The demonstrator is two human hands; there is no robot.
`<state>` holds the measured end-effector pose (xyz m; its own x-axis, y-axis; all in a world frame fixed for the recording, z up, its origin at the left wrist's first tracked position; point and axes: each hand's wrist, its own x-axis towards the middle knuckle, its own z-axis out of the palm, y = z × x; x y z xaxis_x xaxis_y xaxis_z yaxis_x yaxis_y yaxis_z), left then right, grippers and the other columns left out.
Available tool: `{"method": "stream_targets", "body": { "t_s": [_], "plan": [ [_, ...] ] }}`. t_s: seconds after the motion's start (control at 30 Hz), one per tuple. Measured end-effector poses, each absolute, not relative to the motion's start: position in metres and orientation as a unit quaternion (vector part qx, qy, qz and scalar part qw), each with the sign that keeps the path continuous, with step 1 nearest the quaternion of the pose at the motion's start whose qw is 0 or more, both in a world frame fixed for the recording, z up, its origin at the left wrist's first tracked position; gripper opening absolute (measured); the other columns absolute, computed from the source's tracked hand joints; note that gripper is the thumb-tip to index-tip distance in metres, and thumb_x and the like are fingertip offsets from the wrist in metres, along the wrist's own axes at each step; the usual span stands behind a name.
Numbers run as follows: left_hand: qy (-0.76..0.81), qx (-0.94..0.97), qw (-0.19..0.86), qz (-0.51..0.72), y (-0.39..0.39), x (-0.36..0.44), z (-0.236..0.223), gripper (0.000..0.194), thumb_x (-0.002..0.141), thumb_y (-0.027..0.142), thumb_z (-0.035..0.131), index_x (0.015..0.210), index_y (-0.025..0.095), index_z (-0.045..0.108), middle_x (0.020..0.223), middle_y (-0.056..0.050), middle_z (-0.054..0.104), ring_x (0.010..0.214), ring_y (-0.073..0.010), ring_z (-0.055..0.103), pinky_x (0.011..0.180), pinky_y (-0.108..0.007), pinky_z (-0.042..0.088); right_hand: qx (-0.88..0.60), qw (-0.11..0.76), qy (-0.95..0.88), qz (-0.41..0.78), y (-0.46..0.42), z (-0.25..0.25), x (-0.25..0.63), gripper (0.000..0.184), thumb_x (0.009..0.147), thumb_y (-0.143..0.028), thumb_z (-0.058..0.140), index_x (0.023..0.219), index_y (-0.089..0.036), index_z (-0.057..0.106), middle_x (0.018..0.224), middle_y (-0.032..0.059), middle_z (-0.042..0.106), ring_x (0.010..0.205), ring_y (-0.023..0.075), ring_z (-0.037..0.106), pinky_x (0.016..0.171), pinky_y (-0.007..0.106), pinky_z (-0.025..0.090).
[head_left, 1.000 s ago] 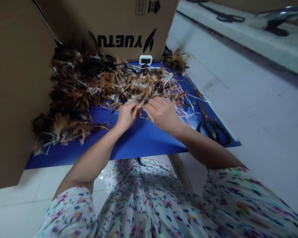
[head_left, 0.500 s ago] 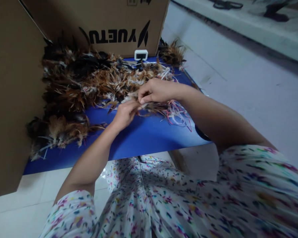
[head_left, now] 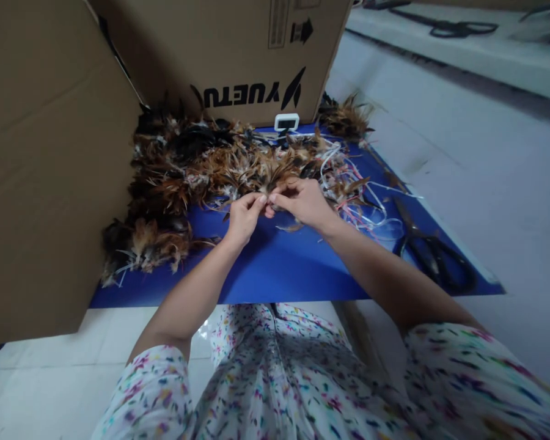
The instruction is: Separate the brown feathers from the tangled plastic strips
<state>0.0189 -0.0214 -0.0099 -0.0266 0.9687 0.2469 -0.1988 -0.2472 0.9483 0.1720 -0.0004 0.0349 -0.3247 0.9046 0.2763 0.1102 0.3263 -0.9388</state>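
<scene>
My left hand (head_left: 246, 215) and my right hand (head_left: 305, 201) meet fingertip to fingertip over the blue tabletop (head_left: 284, 263). Both pinch the base of a small brown feather bunch (head_left: 271, 177), whose tips fan out away from me. My fingers partly hide where it is gripped. Right behind them spreads a thick pile of brown and black feathers (head_left: 229, 162). White and pink ties (head_left: 360, 214) lie in a tangle beyond my right wrist. One loose feather (head_left: 289, 227) rests on the table below my hands.
Black-handled scissors (head_left: 433, 256) lie at the table's right end. Cardboard boxes stand left (head_left: 46, 183) and behind (head_left: 238, 55). A small white device with a dark screen (head_left: 286, 122) stands by the back box. Separate feather clumps sit at front left (head_left: 146, 244) and back right (head_left: 346, 116).
My right hand has come down and turned, its fingertips now against my left's. The feather bunch now fans away from me. The view has shifted, bringing the scissors into sight.
</scene>
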Motion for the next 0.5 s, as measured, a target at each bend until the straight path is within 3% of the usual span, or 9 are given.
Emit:
{"method": "stream_targets", "body": {
  "t_s": [0.13,0.3,0.5],
  "plan": [
    [0.404,0.52,0.432,0.616,-0.022,0.02,-0.012,0.042,0.081,0.058,0.073,0.08,0.016,0.069,0.061,0.0,0.067,0.056,-0.0121,0.064,0.063,-0.028,0.057,-0.384,0.479,-0.653,0.443,-0.006,0.03,0.159,0.025,0.073,-0.04,0.077,0.07,-0.018,0.066,0.06,0.0005,0.065,0.055,0.0141,0.063,0.062,0.03,0.055],
    [0.468,0.579,0.316,0.588,-0.025,0.019,-0.01,0.033,0.091,0.048,0.063,0.077,0.018,0.07,0.064,-0.002,0.069,0.058,-0.014,0.064,0.065,-0.029,0.053,-0.43,0.53,-0.612,0.399,-0.007,0.023,0.151,0.01,0.07,-0.026,0.069,0.065,-0.018,0.065,0.064,-0.0003,0.065,0.058,0.0122,0.061,0.061,0.028,0.052],
    [0.472,0.685,0.18,0.525,-0.027,0.016,-0.008,0.028,0.092,0.031,0.057,0.069,0.02,0.068,0.068,-0.003,0.071,0.07,-0.0167,0.065,0.073,-0.03,0.05,-0.466,0.537,-0.592,0.38,-0.002,0.016,0.155,0.011,0.064,-0.026,0.068,0.059,-0.02,0.06,0.064,-0.001,0.062,0.059,0.0107,0.055,0.061,0.027,0.047]
  ]
}}
